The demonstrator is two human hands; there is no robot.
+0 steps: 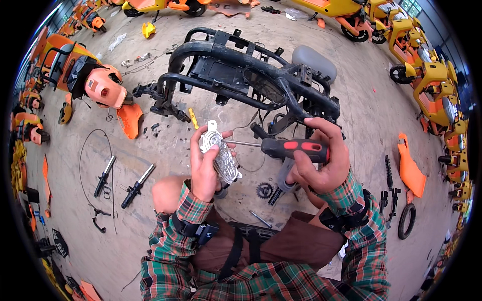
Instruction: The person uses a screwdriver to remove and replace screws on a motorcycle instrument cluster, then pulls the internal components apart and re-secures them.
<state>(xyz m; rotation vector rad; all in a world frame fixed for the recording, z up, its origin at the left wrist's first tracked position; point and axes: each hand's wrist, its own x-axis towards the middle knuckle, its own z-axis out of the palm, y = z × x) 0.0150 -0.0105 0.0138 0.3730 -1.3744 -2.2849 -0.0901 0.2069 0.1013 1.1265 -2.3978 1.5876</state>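
Observation:
My left hand (203,175) grips an oblong silvery part with a bumpy, lamp-like face (225,159) and a tab at its top, thumb across its front. My right hand (326,155) is wrapped round the black-and-red handle of a screwdriver (293,146), whose shaft points left to the upper part of the silvery piece; the exact tip contact is unclear. Just beyond my hands lies a black tubular scooter frame (221,52). Dark metal parts and a toothed sprocket (264,190) sit on the floor beneath my hands, between my knees.
An orange-and-black scooter body (103,88), two fork legs (138,185), a cable and an orange panel (129,120) lie left. An orange panel (409,168), black parts and a tire (406,220) lie right. A grey seat (316,62) rests behind the frame. Rows of yellow scooters (429,95) line the edges.

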